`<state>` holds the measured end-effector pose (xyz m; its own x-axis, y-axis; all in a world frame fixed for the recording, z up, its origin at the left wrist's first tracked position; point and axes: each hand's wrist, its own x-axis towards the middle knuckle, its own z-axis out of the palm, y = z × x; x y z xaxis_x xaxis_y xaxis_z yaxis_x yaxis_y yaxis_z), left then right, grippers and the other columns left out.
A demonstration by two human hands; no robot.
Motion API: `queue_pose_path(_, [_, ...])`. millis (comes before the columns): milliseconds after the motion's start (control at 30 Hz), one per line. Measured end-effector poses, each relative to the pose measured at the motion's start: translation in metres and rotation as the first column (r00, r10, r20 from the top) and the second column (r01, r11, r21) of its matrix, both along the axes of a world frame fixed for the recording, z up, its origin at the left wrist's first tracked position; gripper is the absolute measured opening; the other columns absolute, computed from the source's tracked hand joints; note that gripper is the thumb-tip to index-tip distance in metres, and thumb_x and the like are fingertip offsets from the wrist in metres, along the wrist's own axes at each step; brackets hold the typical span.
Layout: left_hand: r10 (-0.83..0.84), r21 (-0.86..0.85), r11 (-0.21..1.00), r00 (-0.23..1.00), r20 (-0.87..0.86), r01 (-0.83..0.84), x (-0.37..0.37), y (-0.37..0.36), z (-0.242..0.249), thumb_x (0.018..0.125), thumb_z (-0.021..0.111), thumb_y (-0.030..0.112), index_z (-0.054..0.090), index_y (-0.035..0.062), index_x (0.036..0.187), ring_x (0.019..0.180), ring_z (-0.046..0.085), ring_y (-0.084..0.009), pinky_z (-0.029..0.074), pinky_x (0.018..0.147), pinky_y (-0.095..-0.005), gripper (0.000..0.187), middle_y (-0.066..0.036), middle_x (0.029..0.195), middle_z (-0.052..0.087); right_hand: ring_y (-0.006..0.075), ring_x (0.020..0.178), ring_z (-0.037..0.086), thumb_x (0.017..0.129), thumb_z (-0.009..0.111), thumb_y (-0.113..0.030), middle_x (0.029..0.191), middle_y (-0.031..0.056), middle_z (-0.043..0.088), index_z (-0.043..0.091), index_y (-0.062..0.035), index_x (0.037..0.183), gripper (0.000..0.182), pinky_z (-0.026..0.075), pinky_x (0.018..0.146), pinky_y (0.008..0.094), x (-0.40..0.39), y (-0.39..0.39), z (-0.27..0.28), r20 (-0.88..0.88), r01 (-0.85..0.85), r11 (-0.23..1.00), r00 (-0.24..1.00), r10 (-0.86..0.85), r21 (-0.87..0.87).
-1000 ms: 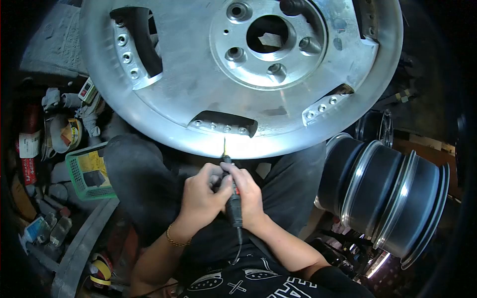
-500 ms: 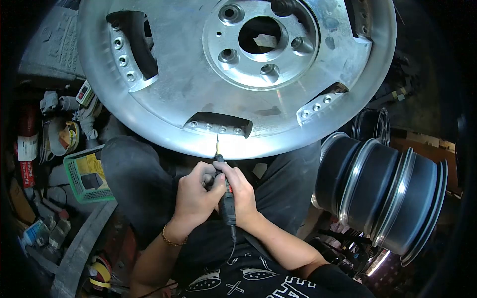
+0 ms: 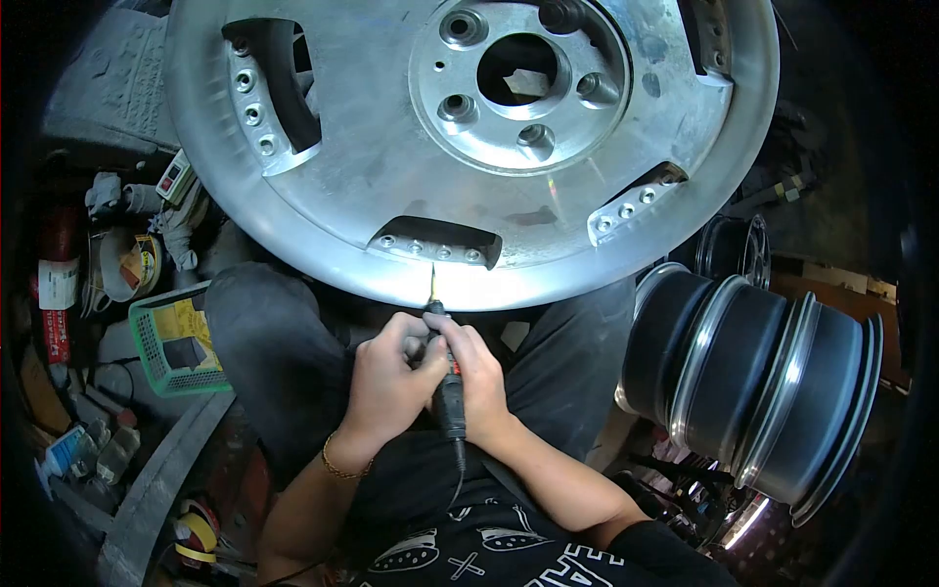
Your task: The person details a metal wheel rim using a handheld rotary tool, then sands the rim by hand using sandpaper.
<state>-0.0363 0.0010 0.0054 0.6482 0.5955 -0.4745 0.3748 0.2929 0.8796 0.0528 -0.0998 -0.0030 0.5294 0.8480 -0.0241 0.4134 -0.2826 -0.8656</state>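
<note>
A corded rotary tool (image 3: 449, 403) with a thin bit points away from me, held in both hands. The fingers of my left hand (image 3: 393, 377) close around its front end from the left. My right hand (image 3: 477, 377) wraps the body from the other side, fingertips near the nose. The tip of the bit (image 3: 432, 284) overlaps the outer rim of a bare metal wheel (image 3: 362, 186), just below a slot (image 3: 437, 241) with a row of small holes. The wheel's face, with its centre bore and lug holes, is turned toward me.
Several wheel rims (image 3: 748, 386) lie stacked on their sides at right. A green basket (image 3: 161, 367) stands left of my knee, near a red canister (image 3: 56, 333) and a cup-like container (image 3: 122, 266). A grey metal bar (image 3: 161, 489) runs along the lower left.
The wheel and surroundings sit slightly further right in the view. Both hands keep their grip on the rotary tool, with the bit still at the same part of the rim.
</note>
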Motion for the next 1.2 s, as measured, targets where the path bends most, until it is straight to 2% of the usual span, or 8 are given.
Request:
queue_pose_path(67, [-0.071,0.056,0.996,0.997,0.003,0.071,0.005,-0.001,-0.001,0.092,0.065,0.007,0.060,-0.0024,0.089,0.059,0.047,-0.0008,0.039,0.051,-0.0233,0.011,0.001,0.065,0.058,0.0351,0.077,0.062,0.076,0.071,-0.007,0.090,0.0198,0.059,0.056,0.0012,0.126,0.053,0.051,0.070,0.0396,0.004,-0.005,-0.001,0.024,0.049,0.999,0.998,-0.050,0.010])
queue_pose_path(167, [-0.016,0.090,0.996,0.999,0.036,0.013,0.007,-0.001,0.003,0.092,0.064,0.006,0.060,-0.0027,0.090,0.059,0.048,-0.0009,0.040,0.052,-0.0230,0.010,0.001,0.066,0.059,0.0348,0.078,0.062,0.076,0.072,-0.008,0.090,0.0199,0.059,0.056,0.0013,0.126,0.054,0.051,0.071,0.0393,0.007,-0.002,-0.001,0.002,0.025,0.998,1.000,-0.025,0.051])
queue_pose_path(333, [0.040,-0.017,0.999,0.998,0.039,-0.039,0.010,-0.003,0.001,0.091,0.065,0.007,0.060,-0.0039,0.091,0.059,0.050,-0.0014,0.041,0.052,-0.0226,0.012,-0.001,0.064,0.060,0.0344,0.079,0.062,0.076,0.072,-0.007,0.092,0.0199,0.060,0.057,0.0003,0.126,0.053,0.052,0.072,0.0385,0.009,-0.003,0.000,0.004,0.042,0.997,0.999,-0.043,0.062])
queue_pose_path(400, [-0.101,0.062,0.993,0.995,-0.021,0.103,0.014,-0.001,0.005,0.092,0.065,0.007,0.060,-0.0045,0.091,0.059,0.051,-0.0014,0.042,0.052,-0.0228,0.013,-0.002,0.063,0.059,0.0342,0.080,0.063,0.076,0.072,-0.007,0.092,0.0203,0.060,0.057,0.0004,0.126,0.052,0.052,0.073,0.0381,0.011,-0.006,-0.001,0.006,0.066,0.998,0.998,-0.066,0.023])
queue_pose_path(633, [0.019,0.066,0.998,1.000,0.018,-0.020,0.010,-0.002,0.003,0.091,0.065,0.008,0.060,-0.0045,0.092,0.058,0.048,-0.0008,0.040,0.050,-0.0236,0.013,-0.001,0.062,0.058,0.0339,0.080,0.063,0.076,0.072,-0.007,0.092,0.0206,0.061,0.056,0.0017,0.126,0.054,0.052,0.073,0.0382,0.011,-0.002,0.001,-0.005,0.022,0.999,1.000,-0.022,0.039])
queue_pose_path(833, [-0.104,0.071,0.993,0.990,0.100,0.098,0.029,-0.013,-0.002,0.089,0.066,0.010,0.060,-0.0046,0.091,0.054,0.049,-0.0037,0.039,0.048,-0.0270,0.016,-0.004,0.059,0.057,0.0337,0.082,0.064,0.076,0.072,-0.008,0.094,0.0195,0.061,0.055,0.0016,0.128,0.056,0.052,0.074,0.0389,0.024,-0.025,0.001,0.103,0.075,0.997,0.992,-0.074,-0.009])
queue_pose_path(1033, [-0.176,0.096,0.981,0.980,0.096,0.167,0.038,-0.012,0.005,0.089,0.066,0.011,0.060,-0.0047,0.090,0.052,0.049,-0.0049,0.039,0.048,-0.0284,0.017,-0.006,0.058,0.057,0.0327,0.083,0.065,0.077,0.072,-0.007,0.097,0.0191,0.062,0.055,0.0013,0.128,0.055,0.052,0.074,0.0380,0.027,-0.031,0.007,0.089,0.114,0.991,0.990,-0.107,-0.065])
queue_pose_path(1200, [-0.113,0.094,0.990,0.992,0.053,0.108,0.023,-0.011,0.002,0.089,0.066,0.010,0.060,-0.0041,0.090,0.052,0.047,-0.0045,0.038,0.047,-0.0279,0.016,-0.005,0.057,0.055,0.0308,0.074,0.060,0.075,0.070,-0.004,0.088,0.0179,0.058,0.056,0.0018,0.127,0.054,0.050,0.068,0.0384,0.018,-0.020,0.002,0.071,0.061,0.998,0.996,-0.061,0.013])
